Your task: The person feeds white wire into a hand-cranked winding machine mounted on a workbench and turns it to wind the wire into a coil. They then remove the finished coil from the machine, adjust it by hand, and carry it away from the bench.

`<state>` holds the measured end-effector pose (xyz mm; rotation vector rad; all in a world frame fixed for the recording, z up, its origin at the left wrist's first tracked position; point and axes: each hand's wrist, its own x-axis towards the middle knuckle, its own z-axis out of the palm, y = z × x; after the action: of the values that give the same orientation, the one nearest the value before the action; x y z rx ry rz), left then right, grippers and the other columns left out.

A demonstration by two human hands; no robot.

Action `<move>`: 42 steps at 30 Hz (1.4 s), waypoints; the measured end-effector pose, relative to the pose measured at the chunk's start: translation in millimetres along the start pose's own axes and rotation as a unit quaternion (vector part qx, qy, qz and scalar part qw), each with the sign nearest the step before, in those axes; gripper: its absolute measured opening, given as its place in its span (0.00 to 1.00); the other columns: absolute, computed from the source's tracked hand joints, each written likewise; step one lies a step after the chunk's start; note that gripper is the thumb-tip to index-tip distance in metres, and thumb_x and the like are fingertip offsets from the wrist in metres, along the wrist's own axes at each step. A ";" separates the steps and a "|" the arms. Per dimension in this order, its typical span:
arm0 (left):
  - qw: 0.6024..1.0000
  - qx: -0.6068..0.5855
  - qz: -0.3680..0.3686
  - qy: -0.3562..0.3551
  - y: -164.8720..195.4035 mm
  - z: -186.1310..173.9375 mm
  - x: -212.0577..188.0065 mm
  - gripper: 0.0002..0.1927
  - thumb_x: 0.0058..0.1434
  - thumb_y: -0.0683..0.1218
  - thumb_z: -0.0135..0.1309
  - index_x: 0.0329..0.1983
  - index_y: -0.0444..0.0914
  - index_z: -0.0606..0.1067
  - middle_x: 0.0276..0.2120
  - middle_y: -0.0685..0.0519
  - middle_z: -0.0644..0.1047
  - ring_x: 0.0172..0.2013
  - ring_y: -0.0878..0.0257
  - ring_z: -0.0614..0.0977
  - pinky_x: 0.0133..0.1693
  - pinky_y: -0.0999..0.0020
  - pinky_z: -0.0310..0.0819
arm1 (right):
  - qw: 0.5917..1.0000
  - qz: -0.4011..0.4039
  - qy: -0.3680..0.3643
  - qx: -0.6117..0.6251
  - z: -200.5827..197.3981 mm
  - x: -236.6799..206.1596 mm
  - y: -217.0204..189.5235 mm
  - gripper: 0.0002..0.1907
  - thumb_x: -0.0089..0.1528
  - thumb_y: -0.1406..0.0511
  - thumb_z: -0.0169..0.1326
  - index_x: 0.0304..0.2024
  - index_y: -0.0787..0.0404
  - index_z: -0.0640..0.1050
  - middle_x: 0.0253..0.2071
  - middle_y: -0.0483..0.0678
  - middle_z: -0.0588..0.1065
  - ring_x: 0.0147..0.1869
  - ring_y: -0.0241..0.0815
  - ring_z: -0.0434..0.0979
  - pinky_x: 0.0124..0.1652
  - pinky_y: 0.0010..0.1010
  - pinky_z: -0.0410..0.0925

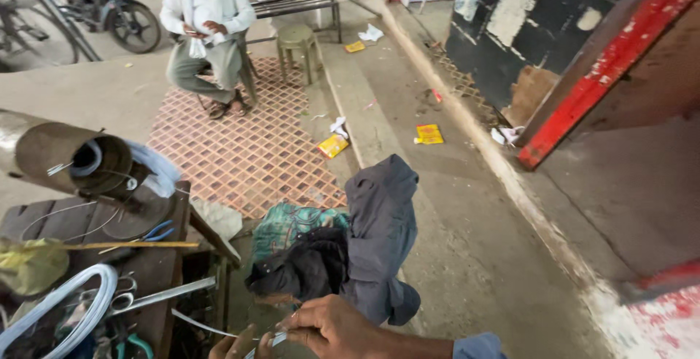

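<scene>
The right hand [332,324] pinches a thin white strip [211,327]. The left hand [235,344] grips the strip too. Dark clothes [372,235] sit just above them.

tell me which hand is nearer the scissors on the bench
Left. The left hand sits low beside the bench, just right of the scissors. The right hand is farther right, pinching the white strip.

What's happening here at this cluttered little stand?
A person is working with both hands at the bottom of the view: the right hand and left hand pinch a thin white strip between them. To the left, a dark wooden workbench holds scissors, wire and a metal pipe. A dark cloth is draped nearby. Farther off, another person sits on the patterned floor tiles.
</scene>
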<state>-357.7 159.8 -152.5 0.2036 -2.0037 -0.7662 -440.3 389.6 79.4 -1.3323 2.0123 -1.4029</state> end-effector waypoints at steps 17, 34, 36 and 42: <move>0.932 -0.085 -0.180 -0.303 79.5 -75.6 90.6 0.16 0.50 0.37 0.56 0.43 0.35 0.80 0.40 0.42 0.77 0.43 0.47 0.80 0.45 0.58 0.75 | 0.964 -0.210 -0.074 -0.142 -20.4 60.6 7.5 0.12 0.66 0.62 0.59 0.52 0.56 0.83 0.33 0.49 0.77 0.37 0.49 0.79 0.35 0.40 0.70; 0.941 -0.174 -0.145 -0.252 139.8 -114.2 137.8 0.10 0.54 0.35 0.60 0.41 0.35 0.79 0.31 0.47 0.79 0.34 0.52 0.82 0.36 0.63 0.75 | 0.965 -0.193 -0.134 -0.119 -25.7 101.6 -3.6 0.13 0.61 0.70 0.62 0.49 0.59 0.83 0.25 0.48 0.71 0.26 0.42 0.71 0.28 0.33 0.64; 0.944 -0.197 -0.104 -0.243 136.0 -114.9 134.8 0.14 0.56 0.39 0.63 0.46 0.32 0.78 0.34 0.46 0.79 0.36 0.54 0.81 0.38 0.62 0.75 | 0.968 -0.191 -0.131 -0.098 -25.6 101.5 -1.4 0.13 0.62 0.71 0.61 0.50 0.59 0.82 0.26 0.47 0.71 0.27 0.40 0.71 0.29 0.32 0.64; 0.862 -0.371 -0.262 -0.224 114.1 -102.5 101.2 0.16 0.73 0.50 0.57 0.45 0.31 0.78 0.30 0.55 0.77 0.32 0.70 0.74 0.33 0.70 0.69 | 0.969 -0.188 -0.117 -0.107 -18.5 92.8 -3.5 0.14 0.61 0.71 0.61 0.49 0.60 0.83 0.25 0.48 0.71 0.27 0.41 0.70 0.29 0.32 0.64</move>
<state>-309.0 161.6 24.7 0.1153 -1.9127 -2.0317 -497.9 321.4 110.9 -1.9587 1.8601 -1.1208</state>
